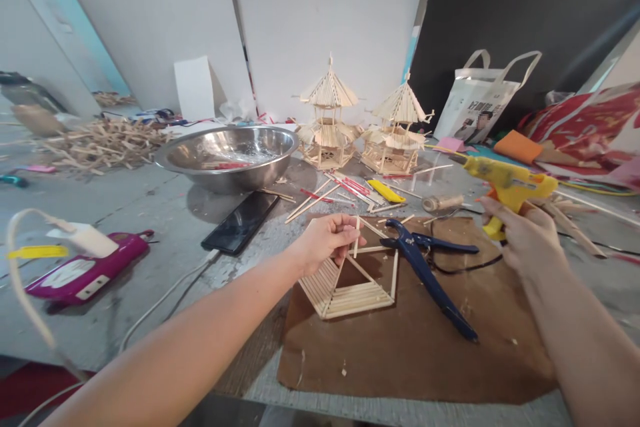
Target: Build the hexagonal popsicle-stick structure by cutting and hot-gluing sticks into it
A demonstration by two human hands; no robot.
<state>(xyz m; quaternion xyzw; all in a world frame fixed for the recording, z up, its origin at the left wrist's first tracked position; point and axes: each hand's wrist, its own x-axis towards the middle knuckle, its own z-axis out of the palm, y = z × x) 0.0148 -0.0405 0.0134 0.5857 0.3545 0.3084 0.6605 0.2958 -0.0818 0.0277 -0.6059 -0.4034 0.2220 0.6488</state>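
Observation:
Between the thumb and fingers of my left hand [333, 238] is a short wooden stick [357, 237], held roughly upright. Below that hand lies a flat, many-sided frame of wooden sticks [356, 300], with some sections filled by rows of sticks and others bare. My right hand [533, 240] grips a yellow glue gun [515, 183] by its handle, nozzle toward the left, raised over the right side of the work. Blue-handled cutters [430, 280] rest with jaws at the frame's upper right. Under them is a brown board [400, 363].
Two stick pagodas [330, 113] [397, 123] stand behind. A steel bowl [227, 177], a phone [240, 223] and a purple power strip [93, 270] sit left. Near the middle are loose sticks and a yellow utility knife [386, 191]. A stick heap [103, 143] lies far left.

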